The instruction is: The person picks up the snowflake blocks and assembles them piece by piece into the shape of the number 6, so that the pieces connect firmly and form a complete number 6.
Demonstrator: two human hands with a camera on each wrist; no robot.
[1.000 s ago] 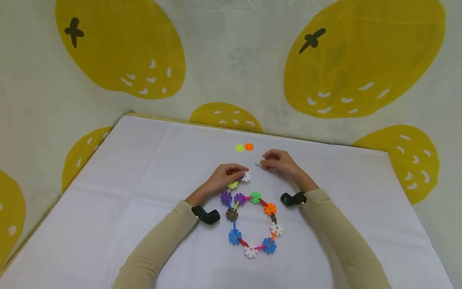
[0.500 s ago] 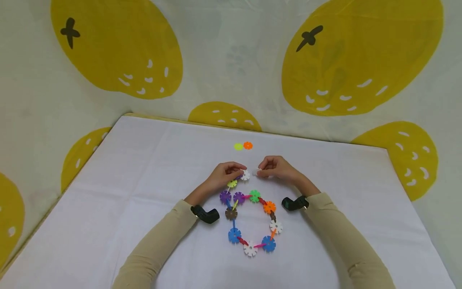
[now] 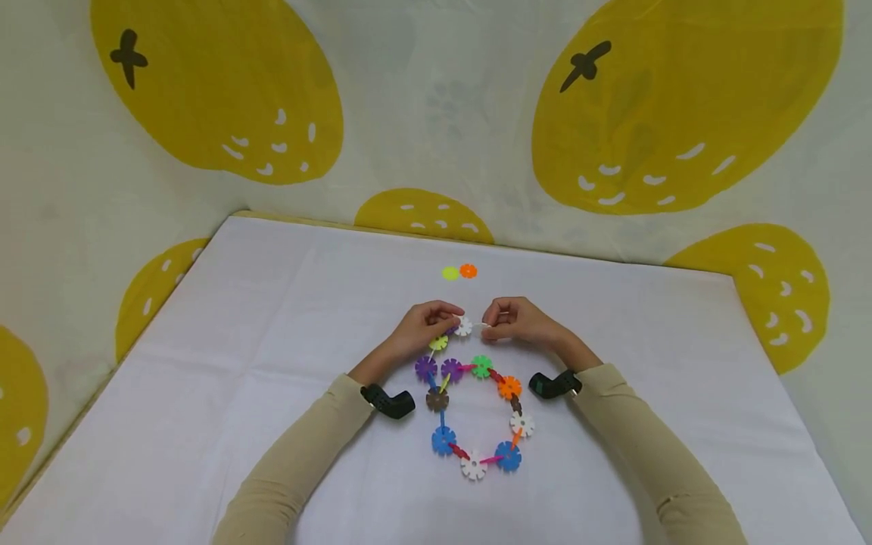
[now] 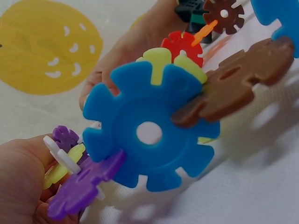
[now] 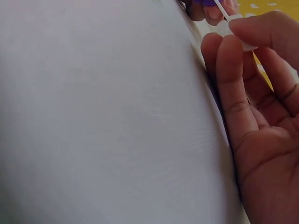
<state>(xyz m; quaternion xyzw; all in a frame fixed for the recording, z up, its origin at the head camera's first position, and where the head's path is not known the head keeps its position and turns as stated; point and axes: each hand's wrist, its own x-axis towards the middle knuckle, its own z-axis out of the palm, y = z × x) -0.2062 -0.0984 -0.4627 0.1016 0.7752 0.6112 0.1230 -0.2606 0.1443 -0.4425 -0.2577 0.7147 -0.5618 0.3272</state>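
My left hand [image 3: 428, 327] pinches the upper end of a chain of slotted plastic discs, by a purple disc. A white disc [image 3: 462, 325] on that end sticks out past its fingertips. Close on the right, my right hand [image 3: 523, 321] pinches another white disc [image 5: 225, 29] between thumb and finger, edge-on beside the first. From the left hand the chain runs down through a yellow-green disc [image 3: 438, 343] and a purple disc [image 3: 425, 369] to a brown disc [image 3: 437, 400] on a ring of joined discs. A blue disc [image 4: 149, 107] fills the middle of the left wrist view.
Two loose discs, yellow-green [image 3: 450, 273] and orange [image 3: 468, 271], lie beyond the hands on the white-covered table [image 3: 327, 469]. The ring's near end carries a white disc [image 3: 473, 465]. Behind the table hangs a cloth [image 3: 436, 129] with yellow fruit prints.
My right hand has come down and toward the left hand, bringing its white disc up beside the chain's white end disc. The left hand keeps its hold and has hardly moved.
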